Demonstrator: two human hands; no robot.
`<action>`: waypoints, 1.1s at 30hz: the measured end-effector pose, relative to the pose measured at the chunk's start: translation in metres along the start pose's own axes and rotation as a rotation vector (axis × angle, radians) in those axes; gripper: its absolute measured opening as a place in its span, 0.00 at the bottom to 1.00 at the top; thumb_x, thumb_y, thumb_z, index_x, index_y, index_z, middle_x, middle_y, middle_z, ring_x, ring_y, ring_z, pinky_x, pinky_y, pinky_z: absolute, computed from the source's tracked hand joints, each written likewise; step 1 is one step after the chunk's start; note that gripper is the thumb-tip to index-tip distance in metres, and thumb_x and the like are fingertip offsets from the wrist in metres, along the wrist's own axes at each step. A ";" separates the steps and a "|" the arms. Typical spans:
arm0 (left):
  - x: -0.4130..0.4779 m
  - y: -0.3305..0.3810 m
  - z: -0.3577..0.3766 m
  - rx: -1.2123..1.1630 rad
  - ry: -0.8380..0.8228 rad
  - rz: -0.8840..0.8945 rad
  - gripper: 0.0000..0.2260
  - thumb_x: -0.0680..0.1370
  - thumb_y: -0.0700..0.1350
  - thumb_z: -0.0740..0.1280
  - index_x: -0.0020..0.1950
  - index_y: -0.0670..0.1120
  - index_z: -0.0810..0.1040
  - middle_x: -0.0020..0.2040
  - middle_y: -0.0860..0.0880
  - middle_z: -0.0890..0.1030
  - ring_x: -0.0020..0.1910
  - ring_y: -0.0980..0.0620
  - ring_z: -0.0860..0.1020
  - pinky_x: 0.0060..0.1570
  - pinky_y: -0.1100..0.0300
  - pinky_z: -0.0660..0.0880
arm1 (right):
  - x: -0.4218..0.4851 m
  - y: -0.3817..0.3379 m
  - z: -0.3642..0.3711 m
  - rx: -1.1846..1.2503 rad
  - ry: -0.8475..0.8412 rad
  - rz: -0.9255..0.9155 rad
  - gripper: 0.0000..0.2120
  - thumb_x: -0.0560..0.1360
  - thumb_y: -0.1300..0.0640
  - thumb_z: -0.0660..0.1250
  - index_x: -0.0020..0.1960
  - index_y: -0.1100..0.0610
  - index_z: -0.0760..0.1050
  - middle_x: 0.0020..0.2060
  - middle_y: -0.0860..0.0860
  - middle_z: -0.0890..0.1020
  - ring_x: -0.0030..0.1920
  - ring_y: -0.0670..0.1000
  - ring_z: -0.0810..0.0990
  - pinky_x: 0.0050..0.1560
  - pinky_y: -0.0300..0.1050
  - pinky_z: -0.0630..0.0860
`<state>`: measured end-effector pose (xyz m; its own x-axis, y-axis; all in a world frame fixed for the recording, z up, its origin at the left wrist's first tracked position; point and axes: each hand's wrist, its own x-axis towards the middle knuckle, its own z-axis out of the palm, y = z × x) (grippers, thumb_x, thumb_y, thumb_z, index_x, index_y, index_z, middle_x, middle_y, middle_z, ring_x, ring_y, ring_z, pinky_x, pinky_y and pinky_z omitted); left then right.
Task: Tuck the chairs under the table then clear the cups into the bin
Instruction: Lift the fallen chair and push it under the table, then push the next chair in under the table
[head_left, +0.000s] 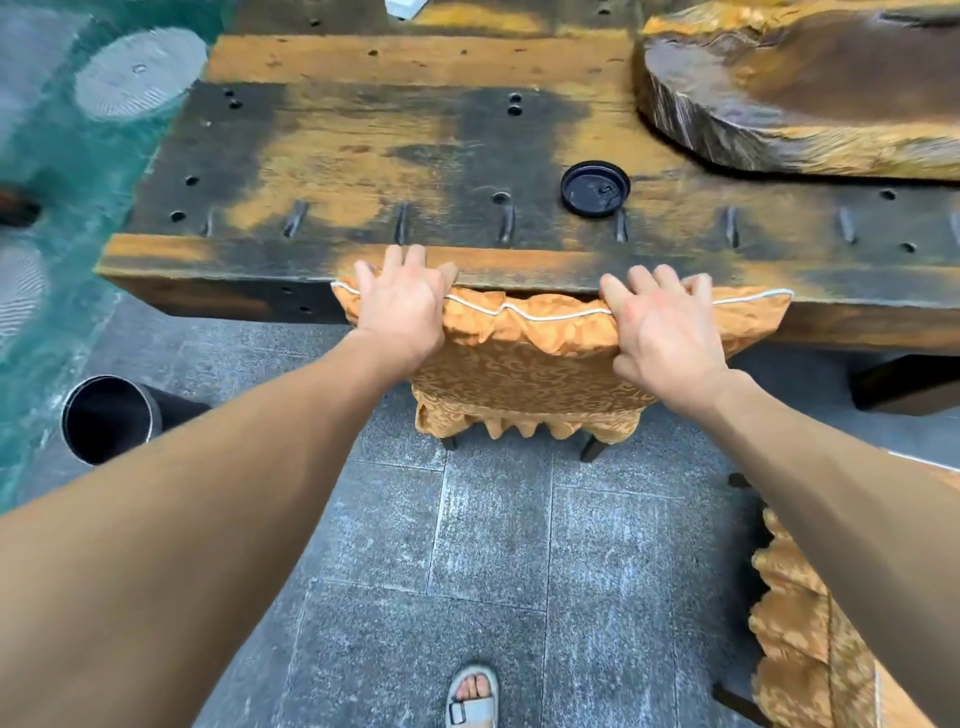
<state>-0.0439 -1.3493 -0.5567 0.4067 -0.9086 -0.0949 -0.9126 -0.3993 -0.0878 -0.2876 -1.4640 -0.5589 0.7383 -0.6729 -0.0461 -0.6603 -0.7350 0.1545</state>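
Gold-covered chair (524, 374) stands against the wooden table (363, 156), black-lidded cup (595, 188) on top.

Orange swirl-patterned chair cover (524, 374), white-piped

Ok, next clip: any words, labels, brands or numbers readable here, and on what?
No text can be read in this frame.
On the black cup lid on the table: raised marks, too small and blurred to read.
On the chair cover: woven pattern only, no lettering.
On the sandal: no brand visible.
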 end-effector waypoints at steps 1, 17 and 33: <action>0.000 0.001 0.000 -0.001 -0.002 0.002 0.24 0.68 0.33 0.66 0.62 0.49 0.74 0.59 0.41 0.71 0.62 0.39 0.67 0.60 0.39 0.64 | -0.001 0.000 -0.001 0.000 -0.008 0.005 0.29 0.61 0.56 0.74 0.59 0.54 0.68 0.51 0.55 0.75 0.54 0.61 0.73 0.52 0.57 0.66; -0.008 0.004 0.005 -0.026 -0.034 -0.057 0.22 0.68 0.38 0.70 0.59 0.47 0.69 0.60 0.42 0.72 0.64 0.35 0.67 0.67 0.29 0.59 | -0.003 -0.011 -0.003 0.116 -0.113 0.184 0.32 0.65 0.61 0.74 0.65 0.54 0.64 0.61 0.59 0.73 0.66 0.64 0.68 0.69 0.68 0.61; -0.098 0.105 -0.110 -0.235 -0.252 0.136 0.41 0.76 0.59 0.70 0.82 0.58 0.50 0.82 0.47 0.56 0.79 0.40 0.57 0.70 0.30 0.58 | -0.144 0.047 -0.106 0.220 -0.336 0.238 0.45 0.79 0.53 0.67 0.82 0.43 0.38 0.83 0.48 0.46 0.83 0.56 0.45 0.75 0.73 0.56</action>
<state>-0.1841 -1.3154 -0.4479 0.2521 -0.9085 -0.3334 -0.9318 -0.3208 0.1695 -0.4107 -1.3926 -0.4406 0.5014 -0.7878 -0.3578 -0.8460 -0.5330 -0.0120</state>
